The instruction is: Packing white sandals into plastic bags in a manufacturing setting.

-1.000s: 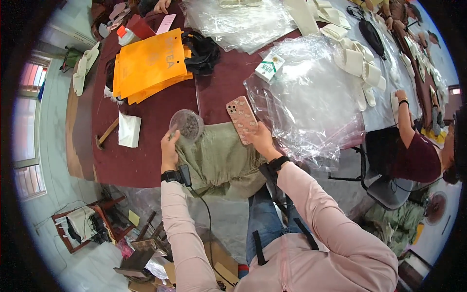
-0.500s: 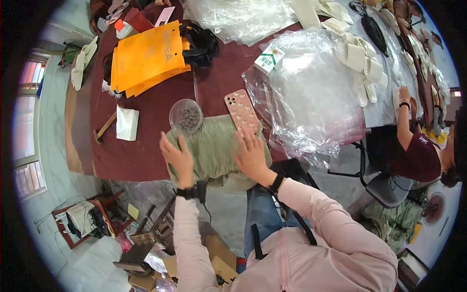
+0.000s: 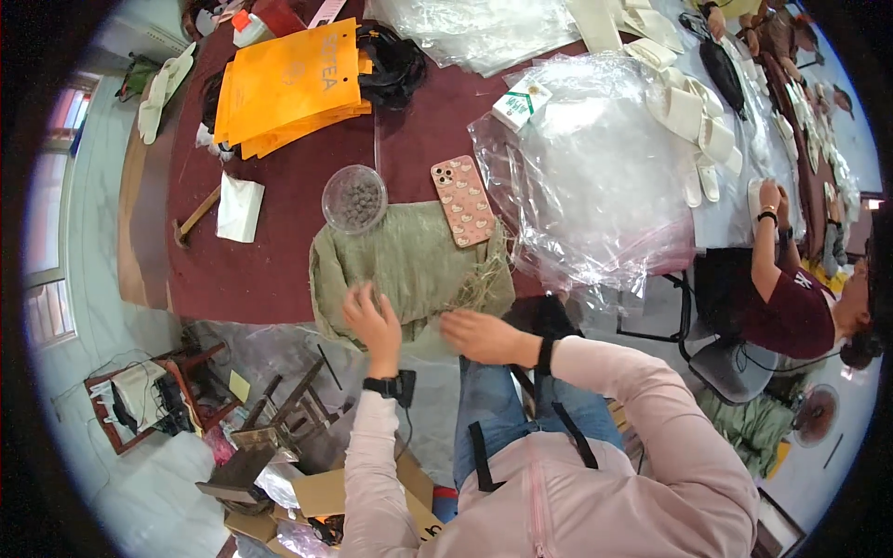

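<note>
Your hands have drawn back toward you from the middle of the green sack cloth (image 3: 409, 270), which lies on the near edge of the dark red counter (image 3: 279, 242), so smoothing it looks finished; your left hand (image 3: 372, 321) now hovers released, fingers spread, and your right hand (image 3: 479, 337) rests loosely curled at its hem. Whether either grip pinches cloth I cannot tell; the straw wisps (image 3: 484, 288) blur.

Small white-green carton (image 3: 522, 102) on clear plastic bags (image 3: 595, 186) (orange bags (image 3: 288, 84) far left).
</note>
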{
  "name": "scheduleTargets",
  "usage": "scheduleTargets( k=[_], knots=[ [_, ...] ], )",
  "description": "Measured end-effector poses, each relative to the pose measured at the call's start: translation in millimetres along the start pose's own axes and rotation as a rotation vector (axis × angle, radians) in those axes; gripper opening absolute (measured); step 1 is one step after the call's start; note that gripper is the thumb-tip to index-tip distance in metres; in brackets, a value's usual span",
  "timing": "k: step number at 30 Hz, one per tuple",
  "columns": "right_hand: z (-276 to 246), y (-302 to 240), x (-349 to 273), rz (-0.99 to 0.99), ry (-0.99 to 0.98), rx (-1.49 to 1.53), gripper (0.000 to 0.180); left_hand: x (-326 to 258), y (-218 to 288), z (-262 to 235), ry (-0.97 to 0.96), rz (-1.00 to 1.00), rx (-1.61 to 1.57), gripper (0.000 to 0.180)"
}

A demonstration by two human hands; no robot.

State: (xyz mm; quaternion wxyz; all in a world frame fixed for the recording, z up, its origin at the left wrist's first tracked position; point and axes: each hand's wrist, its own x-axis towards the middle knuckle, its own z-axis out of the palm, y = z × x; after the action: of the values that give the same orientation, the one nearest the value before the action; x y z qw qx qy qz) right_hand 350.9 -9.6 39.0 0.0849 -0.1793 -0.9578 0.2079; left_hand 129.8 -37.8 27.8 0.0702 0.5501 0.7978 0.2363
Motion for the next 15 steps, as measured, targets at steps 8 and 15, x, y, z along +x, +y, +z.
scheduleTargets(
  k=[8, 15],
  knots=[
    [101, 2, -10, 0.441, -0.599, -0.122, 0.043, -102, 19, 67, -0.393, -0.112, -0.273, 0.025],
    [30, 8, -45, -0.262, -0.563, -0.183, 0.016, -157, 19, 133, -1.001, -0.004, -0.230, 0.043]
  ],
)
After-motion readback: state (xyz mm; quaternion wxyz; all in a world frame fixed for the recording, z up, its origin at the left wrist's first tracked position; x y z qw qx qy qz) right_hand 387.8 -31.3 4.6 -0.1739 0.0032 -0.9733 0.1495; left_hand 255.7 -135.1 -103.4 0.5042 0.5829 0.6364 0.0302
